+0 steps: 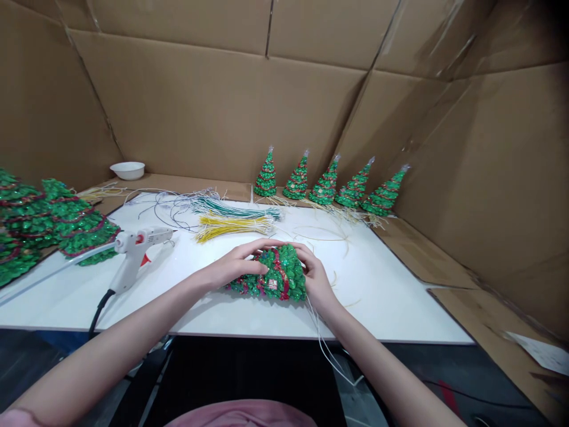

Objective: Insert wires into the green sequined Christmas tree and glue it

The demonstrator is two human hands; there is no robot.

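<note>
A small green Christmas tree ornament [284, 274] with red garland lies on its side near the front of the white table. My left hand [242, 263] is wrapped over its narrower left part, the thumb on its front face. With its fingers curled round the wide base end, my right hand [316, 274] grips the right side. White wires [320, 338] trail from that end and hang over the table's edge. Beyond my hands lie a bundle of yellow wires [231, 227] and a bundle of green wires [235, 207]. The far side of the held tree is hidden.
A white hot glue gun [133, 252] stands at left, its black cord running over the front edge. Several larger trees [73, 219] are behind it. Several small trees [326, 182] line the back, near a cardboard wall [186, 107]. A white bowl [128, 171] sits back left.
</note>
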